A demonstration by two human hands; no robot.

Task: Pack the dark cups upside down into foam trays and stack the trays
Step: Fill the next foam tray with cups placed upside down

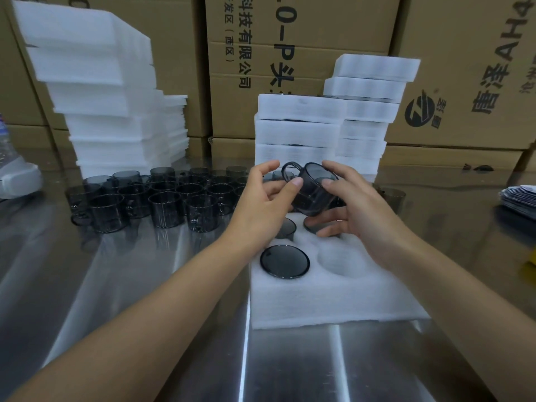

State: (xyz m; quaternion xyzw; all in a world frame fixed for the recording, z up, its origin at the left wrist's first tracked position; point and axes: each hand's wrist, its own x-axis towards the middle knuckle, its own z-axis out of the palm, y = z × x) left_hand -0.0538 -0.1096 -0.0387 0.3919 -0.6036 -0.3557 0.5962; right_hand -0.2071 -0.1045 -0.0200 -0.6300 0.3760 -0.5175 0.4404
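- A person's two bare forearms reach forward over a shiny metal table (145, 271), seen from a head-worn camera looking down.
- Both hands hold one dark cup (313, 190) of see-through smoky material. It is in the air above the far end of a white foam tray (333, 303), not touching it.
- The held cup is tilted, with its flat base turned upward and its loop handle at the upper left.
- The left hand (261, 195) pinches the cup near the handle, its thumb pressed on the cup's side and its fingers curled behind.
- The right hand (356, 207) grips the cup's other side, with the thumb above and the fingers curled underneath.
- The foam tray lies on the table just in front of the person. A seated cup (284, 262) sits base up in its near left pocket.
- The near right pocket (345, 259) is an open round hollow.
- Two more dark cup bases show in the far pockets, partly hidden by the hands.
- To the left, a crowd of loose cups (162, 195) stands close together on the table.
- Behind the hands rise two stacks of filled trays (298, 132), the right one taller.
- At the far left leans a tall pile of foam pieces (101, 97).
- Brown cardboard boxes (290, 39) with printed characters fill the background.
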